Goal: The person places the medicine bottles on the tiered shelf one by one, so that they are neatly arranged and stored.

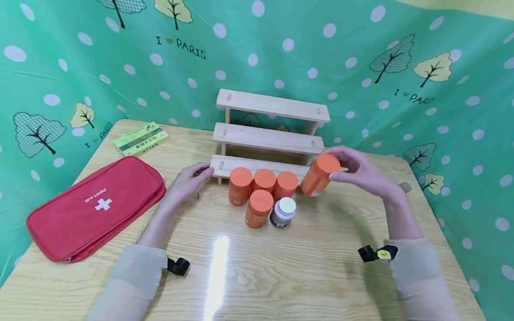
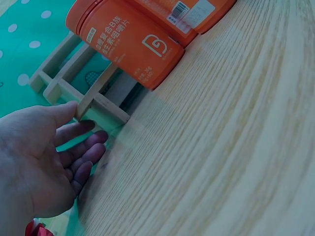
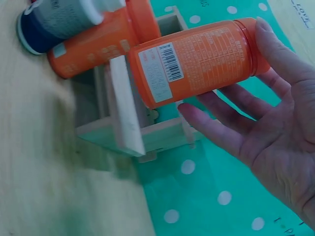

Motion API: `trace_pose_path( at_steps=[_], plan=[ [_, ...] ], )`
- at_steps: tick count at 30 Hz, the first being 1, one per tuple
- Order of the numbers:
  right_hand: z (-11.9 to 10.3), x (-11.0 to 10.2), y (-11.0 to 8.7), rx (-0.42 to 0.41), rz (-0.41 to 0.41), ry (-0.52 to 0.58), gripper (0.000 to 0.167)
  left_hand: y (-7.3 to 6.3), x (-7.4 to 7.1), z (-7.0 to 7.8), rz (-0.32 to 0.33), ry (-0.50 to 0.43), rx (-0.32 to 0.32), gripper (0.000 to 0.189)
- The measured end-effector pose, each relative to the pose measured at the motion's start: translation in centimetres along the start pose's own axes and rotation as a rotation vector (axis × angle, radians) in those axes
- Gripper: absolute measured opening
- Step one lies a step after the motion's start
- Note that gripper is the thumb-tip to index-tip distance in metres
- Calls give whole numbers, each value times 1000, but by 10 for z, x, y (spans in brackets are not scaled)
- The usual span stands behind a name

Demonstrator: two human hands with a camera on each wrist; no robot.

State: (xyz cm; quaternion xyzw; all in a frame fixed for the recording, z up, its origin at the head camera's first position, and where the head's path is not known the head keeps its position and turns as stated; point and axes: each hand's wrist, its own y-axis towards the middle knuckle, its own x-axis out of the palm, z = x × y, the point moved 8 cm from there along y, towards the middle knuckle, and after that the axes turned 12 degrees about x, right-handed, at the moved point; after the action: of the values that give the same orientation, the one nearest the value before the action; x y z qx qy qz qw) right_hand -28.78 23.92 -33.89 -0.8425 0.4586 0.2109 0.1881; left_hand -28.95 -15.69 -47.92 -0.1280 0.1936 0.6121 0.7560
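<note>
My right hand (image 1: 361, 172) grips an orange bottle (image 1: 318, 176) by its lid end, tilted, at the right end of the lowest step of a three-tier wooden rack (image 1: 267, 138). In the right wrist view the thumb is on its lid (image 3: 256, 46) and the fingers are under its barcoded side. My left hand (image 1: 188, 178) holds the left end of that lowest step, thumb at the board's end (image 2: 84, 105) and fingers curled beside it. Several more orange bottles (image 1: 240, 186) stand upright in front of the rack, with a white-capped bottle (image 1: 283, 212) among them.
A red first-aid pouch (image 1: 97, 208) lies on the wooden table (image 1: 303, 284) at the left, beyond my left forearm. Behind it rests a flat green box (image 1: 141, 139). A green dotted cloth (image 1: 255, 29) hangs behind the rack and along both sides.
</note>
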Motion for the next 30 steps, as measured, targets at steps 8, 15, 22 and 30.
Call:
trace_pose_path(
  at_steps=[8,15,22,30],
  plan=[
    [-24,-21,6,-36,64,-10,48,-2,0,0,-7,-6,-12,64],
    [-37,-30,25,3,101,35,45,-1,-1,1,-9,-1,-6,66],
    [-50,-31,55,32,117,32,44,0,0,2,-12,13,-5,65],
    [-75,-22,96,73,88,63,48,0,0,2,-19,5,-9,65]
  ],
)
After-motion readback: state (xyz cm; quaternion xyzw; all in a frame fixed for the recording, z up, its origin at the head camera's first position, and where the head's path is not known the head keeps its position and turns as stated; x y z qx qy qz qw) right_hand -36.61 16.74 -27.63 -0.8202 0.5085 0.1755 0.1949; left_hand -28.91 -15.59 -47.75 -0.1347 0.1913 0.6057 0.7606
